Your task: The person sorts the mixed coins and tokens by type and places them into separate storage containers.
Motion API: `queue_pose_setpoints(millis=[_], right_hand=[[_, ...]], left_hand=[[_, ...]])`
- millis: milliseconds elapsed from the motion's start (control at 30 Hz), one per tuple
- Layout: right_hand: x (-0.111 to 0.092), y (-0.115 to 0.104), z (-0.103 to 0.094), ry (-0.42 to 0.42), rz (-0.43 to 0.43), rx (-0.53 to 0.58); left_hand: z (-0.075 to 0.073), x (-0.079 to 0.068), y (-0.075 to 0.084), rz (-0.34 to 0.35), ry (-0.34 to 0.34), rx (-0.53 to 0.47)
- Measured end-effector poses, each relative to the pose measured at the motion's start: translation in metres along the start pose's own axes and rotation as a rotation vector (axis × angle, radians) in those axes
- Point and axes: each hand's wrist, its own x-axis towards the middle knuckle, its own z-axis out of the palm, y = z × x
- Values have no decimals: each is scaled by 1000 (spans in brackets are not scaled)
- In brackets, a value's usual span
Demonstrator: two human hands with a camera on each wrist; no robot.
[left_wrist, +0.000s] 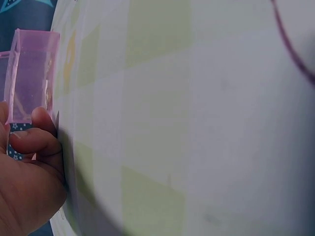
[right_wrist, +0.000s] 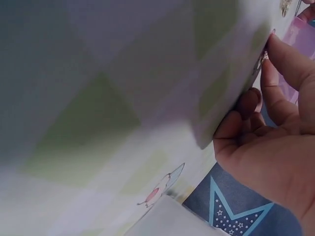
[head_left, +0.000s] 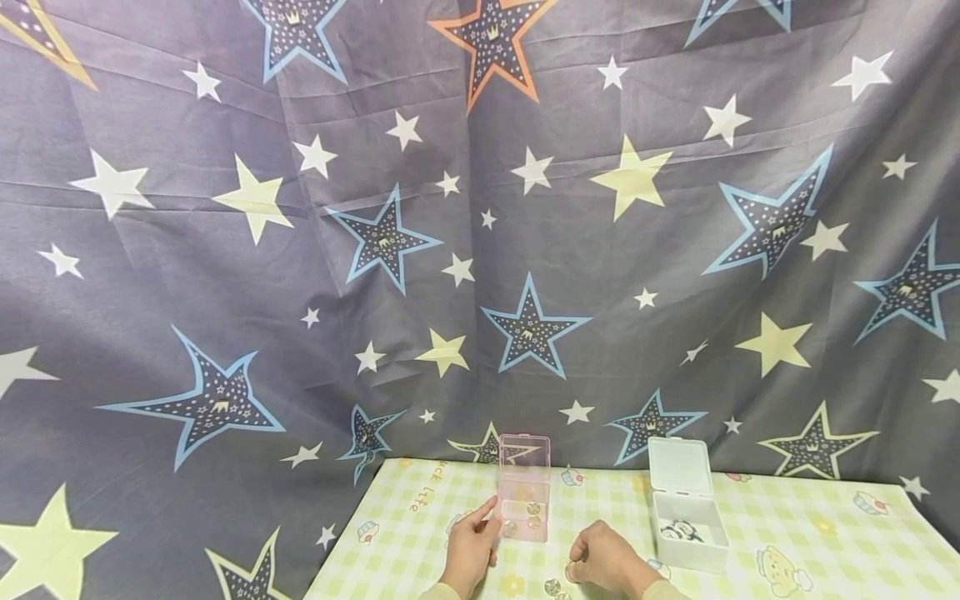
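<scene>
A clear pink plastic box (head_left: pixel 525 492) stands with its lid raised and several gold-coloured round pieces (head_left: pixel 533 508) inside. My left hand (head_left: pixel 471 550) holds the box at its near left side, thumb and fingers against the corner; the left wrist view shows this hand (left_wrist: pixel 34 172) beside the box wall (left_wrist: pixel 34 73). Low over the cloth, my right hand (head_left: pixel 606 557) pinches a small gold-coloured round piece (head_left: pixel 572 572) between thumb and index finger. More gold-coloured pieces (head_left: pixel 552 587) lie just left of it. In the right wrist view the remaining fingers of that hand (right_wrist: pixel 275 123) are curled.
To the right of my right hand stands a white box (head_left: pixel 690 542) with its lid up and several dark and white small items (head_left: pixel 681 531) inside. A green-checked cloth (head_left: pixel 817 533) covers the table. Behind the table hangs a grey star-patterned curtain (head_left: pixel 585 250).
</scene>
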Motion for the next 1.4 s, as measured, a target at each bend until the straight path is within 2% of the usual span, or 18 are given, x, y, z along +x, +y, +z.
queue_pose_setpoints(millis=[300,600,900,1133,1400], right_hand=[[-3,-4,0,55,34,27],[-2,2,2,37,-1,12],[0,14,2,-49,-79,229],[-1,17,0,-64,-138,310],[-2,19,0,-122,-124,384]], left_hand=[[0,-1,3,2,-5,15],[0,-3,6,13,3,7],[-1,-3,4,16,8,0],[0,-4,6,1,1,-31],[1,-4,8,-10,2,-43]])
